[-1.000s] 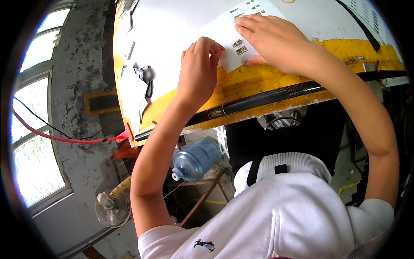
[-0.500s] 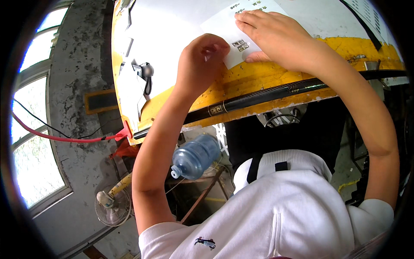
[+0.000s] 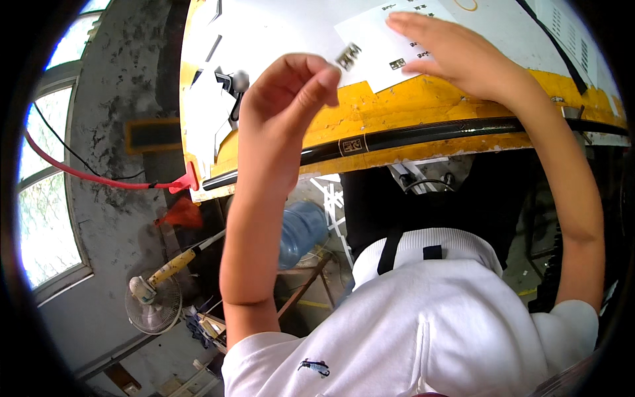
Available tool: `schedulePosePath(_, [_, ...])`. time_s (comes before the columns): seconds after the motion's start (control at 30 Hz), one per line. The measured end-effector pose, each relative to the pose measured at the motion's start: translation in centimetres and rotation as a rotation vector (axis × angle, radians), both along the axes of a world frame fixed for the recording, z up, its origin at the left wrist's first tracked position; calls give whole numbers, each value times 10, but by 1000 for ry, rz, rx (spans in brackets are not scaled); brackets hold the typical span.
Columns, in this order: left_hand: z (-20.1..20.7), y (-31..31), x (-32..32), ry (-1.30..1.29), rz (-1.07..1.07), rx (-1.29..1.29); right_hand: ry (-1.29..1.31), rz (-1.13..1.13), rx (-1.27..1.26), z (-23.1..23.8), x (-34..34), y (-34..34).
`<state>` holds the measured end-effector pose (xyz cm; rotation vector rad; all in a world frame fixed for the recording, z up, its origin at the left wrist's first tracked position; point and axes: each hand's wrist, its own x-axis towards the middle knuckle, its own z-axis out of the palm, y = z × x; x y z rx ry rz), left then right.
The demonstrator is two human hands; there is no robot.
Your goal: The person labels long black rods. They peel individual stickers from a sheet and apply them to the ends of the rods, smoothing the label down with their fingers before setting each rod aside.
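While the white tabletop (image 3: pixel 278 33) with its yellow edge (image 3: pixel 410 106) is filling the upper part of the view, a black bar (image 3: pixel 423 135) is running along just under that edge. Below, the person's white shirt (image 3: pixel 423 331) is taking up the lower right. Off to the left a window (image 3: pixel 40 198) is letting daylight in, a red cable (image 3: pixel 92 175) is sagging across the grey wall, a small fan (image 3: pixel 153 304) is standing on the floor, and a clear water bottle (image 3: pixel 301 231) is lying under the table.

On the tabletop a white sheet of paper (image 3: pixel 380 46) is lying flat, printed with small dark marks. The right hand (image 3: pixel 456 53) is resting open on it, palm down, fingers spread, probably pinning the sheet so it is not sliding.

The left hand (image 3: pixel 288 89) is raised clear of the table, fingers curled in, thumb and forefinger pinching together. A small sticker (image 3: pixel 348 55) with a dark pattern is sitting right at those fingertips, just over the sheet's left edge; whether it is gripped or merely clinging to a fingertip is hard to tell at this size. The light pinch would suit something thin and sticky.
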<state>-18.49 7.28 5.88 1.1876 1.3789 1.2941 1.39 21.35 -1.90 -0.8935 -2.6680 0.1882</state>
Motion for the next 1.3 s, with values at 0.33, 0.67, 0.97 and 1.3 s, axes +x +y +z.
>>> schedulePosePath(0.33, [2,-71,27,166,172,-18,609,55,-868,72,11,-114])
schedulePosePath(0.67, [-6,-96,25,108,217,-114,681,67,-823,47,-6,-146])
schedulePosePath(0.97, [-31,-104,12,44,216,-97,619,-26,-530,38,-17,-155])
schedulePosePath(1.3, [-33,-77,10,254,382,-215,475,-205,-284,20,-43,-149])
